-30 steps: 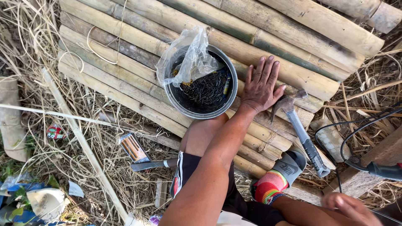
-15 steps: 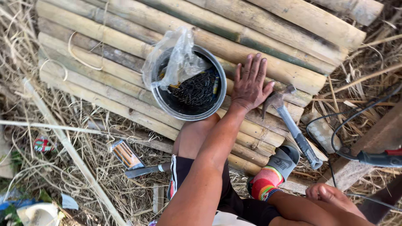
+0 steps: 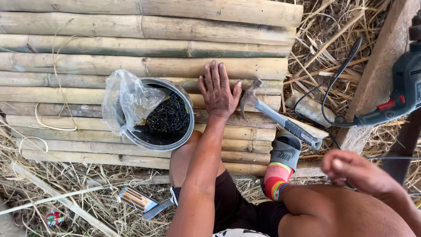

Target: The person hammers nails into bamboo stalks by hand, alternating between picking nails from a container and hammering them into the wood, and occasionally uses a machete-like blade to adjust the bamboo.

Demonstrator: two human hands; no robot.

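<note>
The left hand [image 3: 218,90] lies flat and open, palm down, on the bamboo slats [image 3: 131,66], fingers spread and pointing away from the person; it holds nothing. Just beside its thumb lies a claw hammer [image 3: 276,117], its head on the slats near the right end of the panel and its dark handle running out toward the sandal [image 3: 284,153]. On the other side of the hand, near but apart, stands a round metal bowl [image 3: 151,142] full of dark nails [image 3: 169,118], with a crumpled clear plastic bag [image 3: 127,101] hanging over its left rim.

The right hand [image 3: 355,173] is low in the view, close to the camera and blurred; I cannot tell if it is open or closed.

I judge two risks. The bowl stands near the front edge of the panel, against the knee, so a push from the leg could tip it and the nails would be lost in the straw. The black cable [image 3: 326,98] of the power drill [image 3: 405,87] loops in the straw right of the hammer and could catch a foot.

Free room is mostly on the far slats, above the hand. Right of the panel's end, the cable and a wooden post [image 3: 377,66] crowd the space.
</note>
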